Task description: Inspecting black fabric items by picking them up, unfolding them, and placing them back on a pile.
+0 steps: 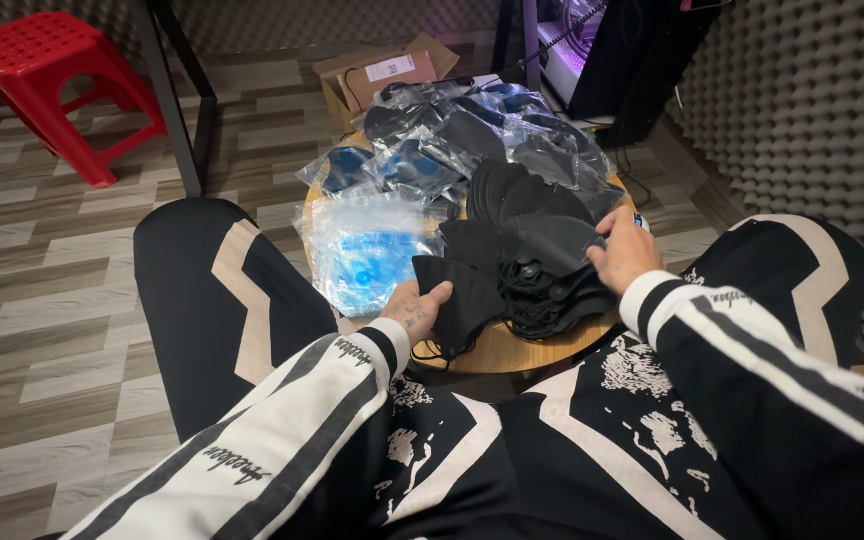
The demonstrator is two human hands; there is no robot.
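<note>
Fingers of the left hand [420,305] pinch one black face mask [460,290] at frame centre, lifting it off the loose mask pile [532,240] on the round wooden table [512,352]; the right hand [624,250] curls around the pile's edge, steadying it.

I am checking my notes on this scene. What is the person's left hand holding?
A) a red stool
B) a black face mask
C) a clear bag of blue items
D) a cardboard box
B: the left hand grips a black face mask at the edge of the round wooden table.
</note>
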